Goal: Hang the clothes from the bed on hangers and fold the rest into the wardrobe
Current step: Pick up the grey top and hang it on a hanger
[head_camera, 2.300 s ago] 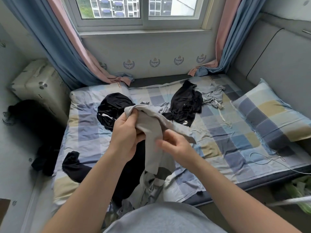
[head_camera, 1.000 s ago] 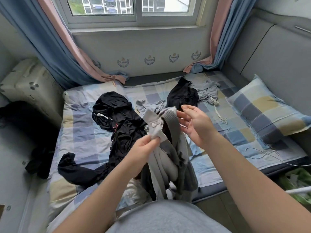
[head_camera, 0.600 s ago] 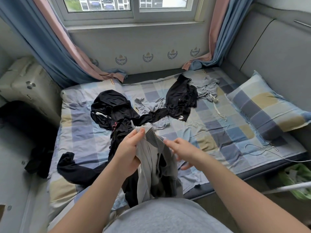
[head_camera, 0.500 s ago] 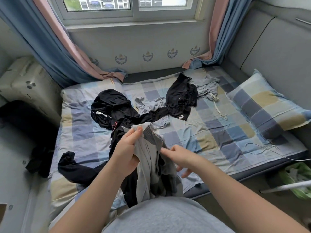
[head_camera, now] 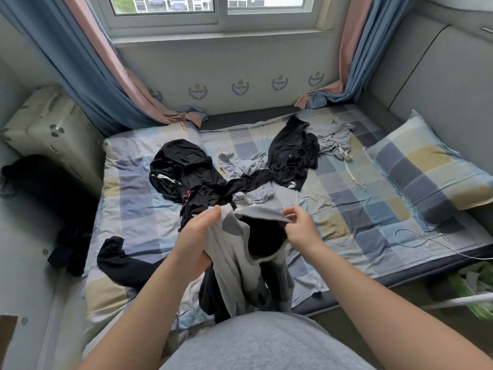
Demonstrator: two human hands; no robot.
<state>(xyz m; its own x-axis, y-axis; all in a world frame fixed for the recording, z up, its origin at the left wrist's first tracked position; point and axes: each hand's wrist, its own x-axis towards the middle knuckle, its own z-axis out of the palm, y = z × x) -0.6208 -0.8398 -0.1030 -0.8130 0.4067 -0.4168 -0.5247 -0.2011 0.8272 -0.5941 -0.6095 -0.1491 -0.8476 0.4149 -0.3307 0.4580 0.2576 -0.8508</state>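
I hold a grey garment (head_camera: 234, 260) with a dark lining above the near edge of the bed (head_camera: 346, 209). My left hand (head_camera: 197, 236) grips its left side in a fist. My right hand (head_camera: 301, 225) pinches the ribbed grey edge and holds the opening spread. The rest hangs down toward my waist. On the checked sheet lie a black garment (head_camera: 186, 177) with a white drawstring, a black top (head_camera: 290, 156), a light grey piece (head_camera: 248, 166) between them, and a pale grey garment (head_camera: 333, 134) with cords near the window.
A checked pillow (head_camera: 426, 172) lies at the right by the padded grey wall. A black sleeve (head_camera: 120, 260) trails at the bed's left edge. Dark clothes (head_camera: 69, 252) lie on the floor at the left, beside a cream case (head_camera: 50, 132). A white cable (head_camera: 416, 239) runs across the right corner.
My right hand has moved right and up, taking the ribbed edge and pulling the grey garment's opening wide. My left hand keeps its grip.
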